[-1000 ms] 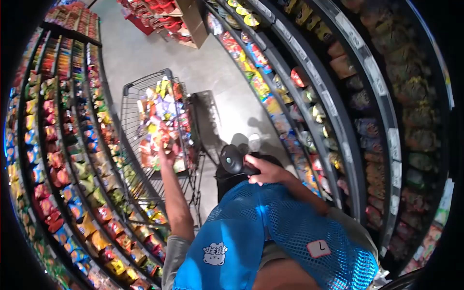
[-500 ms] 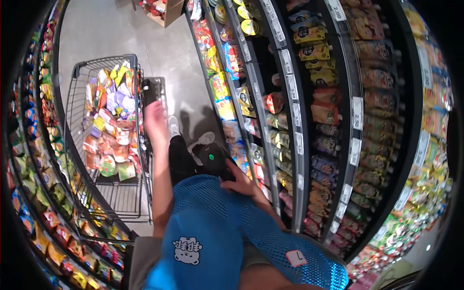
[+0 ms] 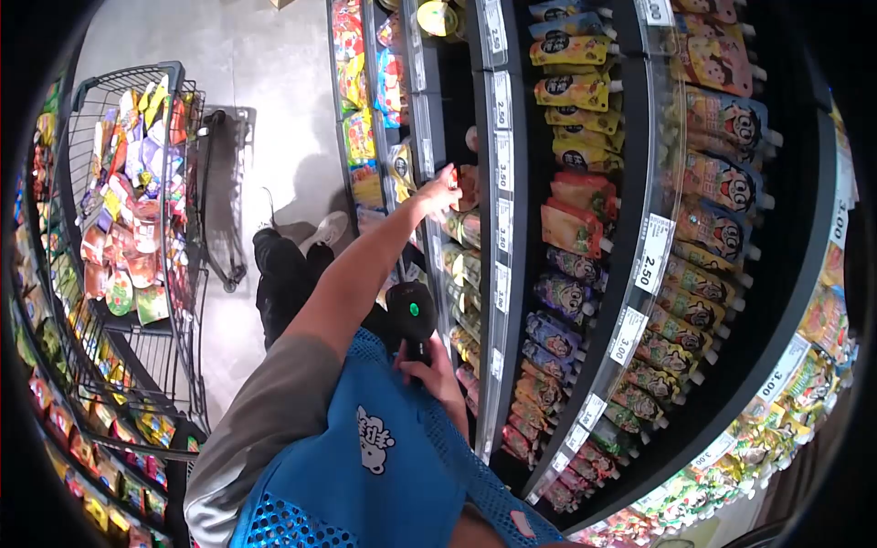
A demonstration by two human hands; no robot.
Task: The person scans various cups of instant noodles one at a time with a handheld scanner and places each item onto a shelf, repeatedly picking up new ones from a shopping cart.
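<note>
Left hand (image 3: 442, 192) reaches to one o'clock, fingers touching a red pouch (image 3: 468, 185) on the shelf; right hand (image 3: 429, 370) grips a handheld scanner (image 3: 411, 310).

Hidden or unreadable, for your record:

- Your left hand (image 3: 441, 192): fingertips lost among the packets (image 3: 463, 187) on the shelf (image 3: 503, 173); whether they close on one cannot be told.
- Your right hand (image 3: 437, 373): palm and fingertips covered by the black scanner (image 3: 411, 310) and the blue mesh vest (image 3: 384, 475).
- Scanner: its grip sits out of sight inside your hand.
- Cart (image 3: 183, 301): lower packets buried under the top layer, and print too small to read.
- Left-hand shelving (image 3: 55, 402): blurred and cut by the dark lens edge.
- Your feet: one shoe (image 3: 324, 228) shows, the other is hidden.
</note>
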